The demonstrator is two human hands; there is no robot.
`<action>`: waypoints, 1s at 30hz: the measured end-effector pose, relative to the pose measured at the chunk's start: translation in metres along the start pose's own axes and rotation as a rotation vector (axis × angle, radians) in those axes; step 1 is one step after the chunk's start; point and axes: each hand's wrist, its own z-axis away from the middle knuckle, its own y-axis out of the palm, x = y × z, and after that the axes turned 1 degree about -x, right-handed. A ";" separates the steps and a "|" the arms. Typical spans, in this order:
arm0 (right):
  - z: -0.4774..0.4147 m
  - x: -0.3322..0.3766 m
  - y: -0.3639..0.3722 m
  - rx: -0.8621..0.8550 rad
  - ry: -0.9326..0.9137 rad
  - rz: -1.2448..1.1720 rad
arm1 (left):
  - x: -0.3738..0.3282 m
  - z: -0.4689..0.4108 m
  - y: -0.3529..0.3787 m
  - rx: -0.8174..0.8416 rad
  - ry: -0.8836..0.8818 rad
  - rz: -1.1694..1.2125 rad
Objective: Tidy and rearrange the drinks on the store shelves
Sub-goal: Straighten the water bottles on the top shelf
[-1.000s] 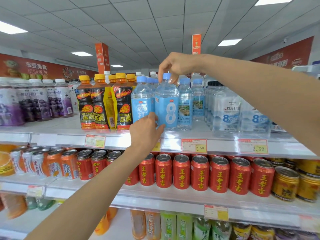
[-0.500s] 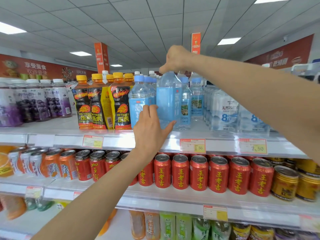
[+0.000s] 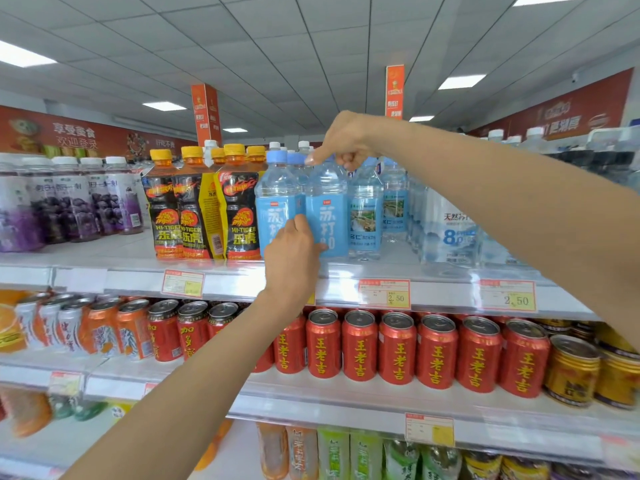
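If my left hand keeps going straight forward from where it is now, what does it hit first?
Most likely the blue-label water bottle: the left hand already rests against its lower label, while the right hand grips its cap. Depth is hard to judge.

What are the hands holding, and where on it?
A blue-label water bottle: the right hand pinches its cap, the left hand touches its lower label.

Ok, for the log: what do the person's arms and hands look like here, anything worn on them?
Both are bare. The left hand and right hand wear no gloves, and no rings, watch or bracelet show on the sides facing the camera. Both forearms are uncovered as far as the picture's edges, so no sleeve is visible. No markings, tape or bandages show.
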 end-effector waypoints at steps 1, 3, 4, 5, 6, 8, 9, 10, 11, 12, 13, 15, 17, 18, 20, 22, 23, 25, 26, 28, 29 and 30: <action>0.002 0.000 -0.004 0.046 0.003 0.000 | 0.000 0.000 -0.001 -0.028 0.010 -0.011; 0.004 -0.001 -0.010 0.134 -0.004 0.035 | 0.002 0.001 -0.003 -0.091 0.075 -0.029; 0.003 -0.003 -0.013 0.159 -0.009 0.049 | 0.003 0.001 -0.003 -0.108 0.138 -0.053; 0.003 -0.005 -0.017 0.153 -0.026 0.054 | 0.005 -0.001 -0.003 -0.128 0.197 -0.089; 0.003 -0.008 -0.021 0.105 -0.062 0.056 | 0.008 -0.003 -0.004 -0.158 0.255 -0.124; 0.000 -0.018 -0.032 -0.068 -0.159 0.068 | 0.015 -0.008 -0.005 -0.196 0.363 -0.181; -0.003 -0.025 -0.038 -0.150 -0.191 0.089 | 0.018 -0.011 -0.007 -0.205 0.392 -0.199; -0.006 -0.033 -0.044 -0.204 -0.197 0.134 | 0.022 -0.014 -0.009 -0.207 0.410 -0.214; -0.010 -0.042 -0.049 -0.226 -0.177 0.191 | 0.026 -0.016 -0.010 -0.205 0.422 -0.234; -0.015 -0.050 -0.053 -0.217 -0.141 0.249 | 0.029 -0.018 -0.010 -0.201 0.433 -0.255; -0.019 -0.058 -0.056 -0.188 -0.104 0.294 | 0.033 -0.019 -0.010 -0.197 0.442 -0.268; -0.024 -0.070 -0.058 -0.104 -0.037 0.332 | 0.038 -0.020 -0.009 -0.200 0.463 -0.269; -0.029 -0.076 -0.055 -0.017 0.010 0.336 | 0.040 -0.021 -0.011 -0.212 0.473 -0.236; -0.031 -0.077 -0.053 0.022 0.027 0.342 | 0.038 -0.024 -0.012 -0.227 0.480 -0.206; -0.035 -0.076 -0.051 0.085 0.050 0.342 | 0.031 -0.035 -0.019 -0.263 0.507 -0.154; -0.039 -0.073 -0.053 0.139 0.056 0.309 | 0.019 -0.053 -0.029 -0.301 0.555 -0.115; -0.041 -0.072 -0.055 0.163 0.051 0.288 | 0.012 -0.063 -0.034 -0.313 0.576 -0.107; -0.045 -0.070 -0.056 0.207 0.029 0.258 | -0.002 -0.086 -0.042 -0.311 0.601 -0.097; -0.047 -0.069 -0.055 0.214 0.020 0.252 | -0.008 -0.097 -0.046 -0.281 0.598 -0.083; -0.050 -0.068 -0.052 0.191 0.013 0.265 | -0.020 -0.117 -0.049 -0.181 0.568 -0.061; -0.052 -0.068 -0.050 0.176 0.015 0.285 | -0.025 -0.126 -0.049 -0.125 0.545 -0.057; -0.054 -0.068 -0.048 0.170 0.019 0.306 | -0.030 -0.134 -0.048 -0.070 0.522 -0.049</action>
